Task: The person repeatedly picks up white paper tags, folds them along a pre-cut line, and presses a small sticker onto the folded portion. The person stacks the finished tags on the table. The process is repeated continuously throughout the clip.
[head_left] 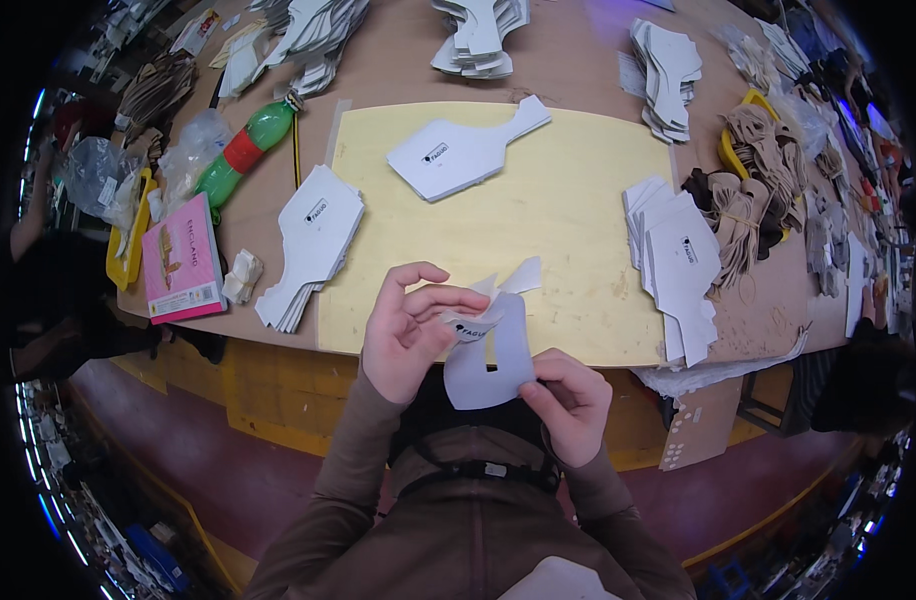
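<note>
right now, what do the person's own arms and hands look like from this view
Long, plain brown sleeves reach down to about the wrists. The left hand and right hand are bare: no gloves, rings or markings show.

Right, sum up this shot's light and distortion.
In the head view, the near edge of the yellow mat bows with the fisheye and the corners go black; there too, purplish glare tints the far tabletop; same view, the left hand, right hand and white slotted piece look fairly sharp, picture's sides dim.
</note>
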`<state>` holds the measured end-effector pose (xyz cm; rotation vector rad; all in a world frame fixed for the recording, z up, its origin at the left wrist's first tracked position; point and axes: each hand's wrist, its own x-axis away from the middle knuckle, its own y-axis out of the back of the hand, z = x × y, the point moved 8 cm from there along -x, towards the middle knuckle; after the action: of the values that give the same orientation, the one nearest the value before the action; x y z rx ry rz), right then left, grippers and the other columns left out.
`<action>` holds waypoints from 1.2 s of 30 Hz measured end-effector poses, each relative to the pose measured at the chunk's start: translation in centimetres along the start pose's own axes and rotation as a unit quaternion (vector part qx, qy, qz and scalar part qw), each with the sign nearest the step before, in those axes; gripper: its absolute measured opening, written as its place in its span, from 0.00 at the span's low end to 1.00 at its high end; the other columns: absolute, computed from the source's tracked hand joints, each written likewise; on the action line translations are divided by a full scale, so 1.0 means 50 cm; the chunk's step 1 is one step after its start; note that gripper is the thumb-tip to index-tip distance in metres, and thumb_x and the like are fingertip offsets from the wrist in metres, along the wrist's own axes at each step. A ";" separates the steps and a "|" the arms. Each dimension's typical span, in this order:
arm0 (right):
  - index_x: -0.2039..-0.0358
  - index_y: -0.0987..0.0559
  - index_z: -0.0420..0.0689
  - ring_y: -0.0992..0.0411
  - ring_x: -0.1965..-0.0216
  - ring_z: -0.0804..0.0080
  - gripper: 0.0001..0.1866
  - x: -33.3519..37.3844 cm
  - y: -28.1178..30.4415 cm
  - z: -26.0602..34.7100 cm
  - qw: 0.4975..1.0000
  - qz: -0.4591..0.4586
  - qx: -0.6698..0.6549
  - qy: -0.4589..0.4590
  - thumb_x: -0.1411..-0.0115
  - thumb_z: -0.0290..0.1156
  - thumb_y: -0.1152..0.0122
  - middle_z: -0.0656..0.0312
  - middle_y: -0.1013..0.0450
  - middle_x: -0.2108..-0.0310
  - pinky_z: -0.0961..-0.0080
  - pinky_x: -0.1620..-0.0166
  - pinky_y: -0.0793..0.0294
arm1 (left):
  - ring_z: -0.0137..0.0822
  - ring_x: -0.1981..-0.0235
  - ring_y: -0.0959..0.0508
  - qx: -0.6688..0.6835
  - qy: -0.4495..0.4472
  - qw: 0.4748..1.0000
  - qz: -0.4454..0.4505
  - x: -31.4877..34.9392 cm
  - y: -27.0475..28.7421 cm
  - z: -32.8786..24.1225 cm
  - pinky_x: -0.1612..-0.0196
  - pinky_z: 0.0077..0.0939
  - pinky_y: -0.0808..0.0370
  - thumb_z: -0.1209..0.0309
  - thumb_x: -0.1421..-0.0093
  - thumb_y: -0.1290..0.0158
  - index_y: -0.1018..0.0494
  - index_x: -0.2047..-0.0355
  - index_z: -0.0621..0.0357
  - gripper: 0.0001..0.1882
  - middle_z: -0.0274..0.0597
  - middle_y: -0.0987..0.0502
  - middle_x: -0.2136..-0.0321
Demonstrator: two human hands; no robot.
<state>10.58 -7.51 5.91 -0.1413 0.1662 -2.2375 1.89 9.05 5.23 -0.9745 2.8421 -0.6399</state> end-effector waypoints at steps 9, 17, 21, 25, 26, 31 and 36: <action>0.59 0.18 0.38 0.28 0.47 0.54 0.13 -0.023 0.029 0.050 0.989 -0.033 0.025 0.143 0.47 0.17 0.34 0.50 0.28 0.47 0.63 0.42 0.31 | 0.34 0.56 0.17 -0.106 0.101 0.987 0.060 0.016 -0.016 0.013 0.54 0.26 0.20 0.85 0.37 0.43 0.25 0.54 0.71 0.11 0.54 0.16 0.59; 0.69 0.16 0.45 0.22 0.47 0.53 0.05 -0.017 0.064 0.093 0.919 0.055 0.281 0.272 0.48 0.28 0.29 0.62 0.18 0.61 0.49 0.32 0.42 | 0.24 0.59 0.20 -0.048 0.150 0.986 0.057 0.018 -0.029 0.058 0.56 0.17 0.23 0.71 0.29 0.46 0.20 0.53 0.69 0.12 0.41 0.17 0.62; 0.69 0.18 0.42 0.18 0.60 0.55 0.12 0.007 0.121 0.084 0.946 0.104 0.050 0.301 0.35 0.37 0.38 0.56 0.19 0.66 0.50 0.35 0.38 | 0.24 0.63 0.20 -0.013 0.138 0.990 -0.025 -0.020 -0.009 0.109 0.59 0.18 0.23 0.71 0.29 0.47 0.21 0.52 0.68 0.13 0.41 0.17 0.64; 0.61 0.25 0.39 0.20 0.73 0.59 0.11 0.030 0.221 0.098 0.943 0.081 -0.039 0.321 0.27 0.35 0.47 0.55 0.26 0.77 0.55 0.47 0.28 | 0.24 0.66 0.20 -0.083 0.132 0.986 -0.053 -0.041 -0.009 0.146 0.63 0.17 0.24 0.69 0.29 0.47 0.23 0.50 0.68 0.14 0.41 0.17 0.64; 0.60 0.26 0.39 0.22 0.76 0.60 0.11 0.036 0.244 0.099 0.950 0.055 -0.030 0.304 0.26 0.34 0.49 0.56 0.28 0.78 0.57 0.51 0.27 | 0.24 0.67 0.20 -0.117 0.159 0.979 -0.046 -0.039 -0.012 0.159 0.63 0.17 0.24 0.69 0.29 0.47 0.23 0.49 0.67 0.15 0.42 0.17 0.64; 0.61 0.26 0.39 0.31 0.79 0.73 0.09 0.067 0.292 0.057 0.965 -0.175 0.051 0.190 0.27 0.32 0.48 0.59 0.30 0.78 0.74 0.65 0.30 | 0.36 0.59 0.21 -0.450 -0.007 0.891 -0.051 -0.042 -0.019 0.099 0.53 0.29 0.25 0.69 0.38 0.38 0.23 0.48 0.60 0.19 0.44 0.18 0.58; 0.65 0.22 0.34 0.31 0.72 0.78 0.07 0.047 0.266 0.045 0.957 -0.218 0.161 0.102 0.32 0.25 0.43 0.58 0.25 0.72 0.79 0.66 0.33 | 0.45 0.39 0.30 -0.655 -0.157 0.735 -0.072 -0.007 -0.032 0.048 0.37 0.50 0.36 0.66 0.41 0.37 0.27 0.41 0.53 0.27 0.45 0.29 0.38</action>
<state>19.71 -17.71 6.00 0.2556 -0.1341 -2.6821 3.56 7.25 3.66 -1.1539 2.5614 1.6250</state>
